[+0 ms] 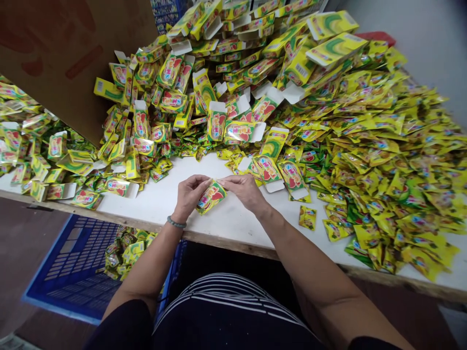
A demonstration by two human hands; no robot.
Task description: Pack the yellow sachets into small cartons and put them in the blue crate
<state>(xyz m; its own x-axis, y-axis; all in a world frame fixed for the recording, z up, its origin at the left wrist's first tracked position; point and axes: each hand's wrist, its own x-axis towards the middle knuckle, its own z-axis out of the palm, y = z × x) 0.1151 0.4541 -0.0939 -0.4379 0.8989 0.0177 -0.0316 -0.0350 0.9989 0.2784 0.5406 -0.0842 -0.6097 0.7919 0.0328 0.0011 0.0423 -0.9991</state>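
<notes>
Between my two hands, just above the white tabletop (175, 194), is a small yellow and green candy box (212, 196) with a red printed fruit on its face. My left hand (192, 193) is closed on its upper left end, thumb and fingers pinching it. With thumb and fingertips, my right hand (242, 190) pinches the box's top right end. What the fingertips cover there is hidden. Open boxes with white flaps (268, 170) lie just beyond my right hand. A single small yellow packet (307, 218) rests on the table to the right.
A big heap of open candy boxes (219, 121) covers the back of the table. Yellow packets (383, 160) are piled high at the right. A brown carton (73, 58) leans at the left. Below the table edge stands a blue crate (73, 262) with boxes in it.
</notes>
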